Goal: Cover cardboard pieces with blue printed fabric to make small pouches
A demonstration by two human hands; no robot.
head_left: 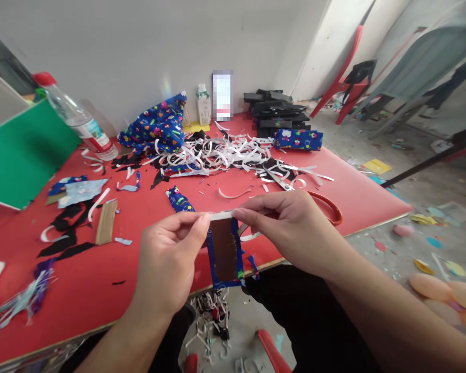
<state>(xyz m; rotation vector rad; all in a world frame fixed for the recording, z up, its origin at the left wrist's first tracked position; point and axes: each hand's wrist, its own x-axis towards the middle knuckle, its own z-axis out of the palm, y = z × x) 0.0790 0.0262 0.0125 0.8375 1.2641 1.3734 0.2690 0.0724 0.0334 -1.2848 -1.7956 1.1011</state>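
Observation:
My left hand [170,254] and my right hand [291,228] hold a small brown card [224,249] between them above the near edge of the red table [101,280]. Blue patterned fabric wraps the card's left, right and bottom edges. Both thumbs and forefingers pinch a white strip along its top edge. The card hangs upright below my fingers. A small blue fabric piece [179,199] lies on the table just beyond my left hand.
A heap of white paper strips [221,153] and black scraps covers the table's middle. Orange-handled scissors [322,204] lie behind my right hand. Blue patterned cloth [157,124], a water bottle [77,116], a green board [21,153], stacked black cases [277,114] and a cardboard strip [106,221] stand around. Scraps litter the floor.

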